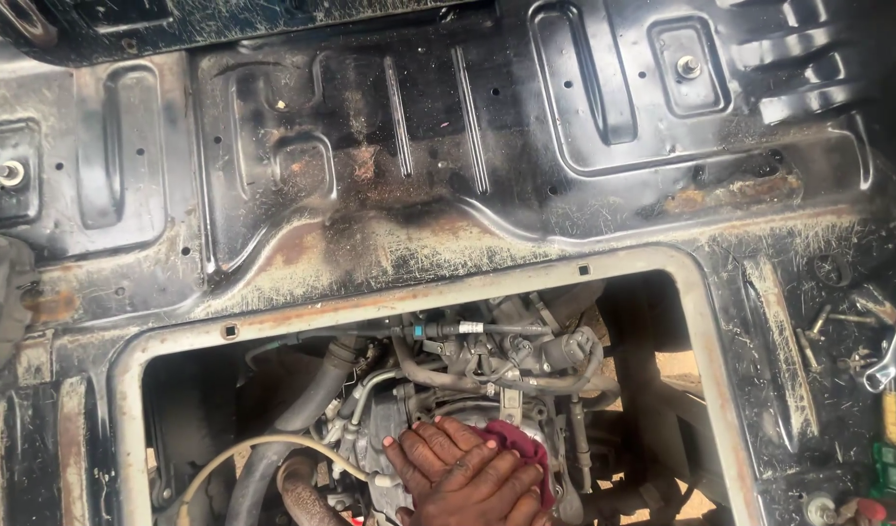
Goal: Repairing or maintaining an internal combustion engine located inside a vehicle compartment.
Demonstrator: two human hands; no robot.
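A: What's under your hand (467,477)?

B: A red rag (522,450). Your fingers are spread flat and press it onto the engine (467,390); nothing is gripped, the palm just bears down. Which hand it is, you cannot tell from this view, since only the one shows and the wrist runs off the bottom edge.

A: Where does the rag sit on the engine?

B: On its top, near the lower middle, peeking out from under your fingers on the right side. Just above your fingertips are hoses (438,370) and a metal bracket with small fittings.

A: And to the left of the engine?

B: A thick black hose (292,419) curves down beside it, and a pale thin cable (243,450) loops in front of that. A rusty pipe (302,492) lies just below them.

A: What surrounds the engine?

B: You are looking through a rectangular opening (706,321) in the black floor pan (370,146), with a worn, rust-stained rim. The pan above the engine is ribbed and scratched, with a bolt (688,66) at upper right and another (10,172) at far left.

A: Anything right of the engine?

B: On the pan past the rim lie loose screws (818,321), a spanner (893,356) and a green-handled tool (893,468).
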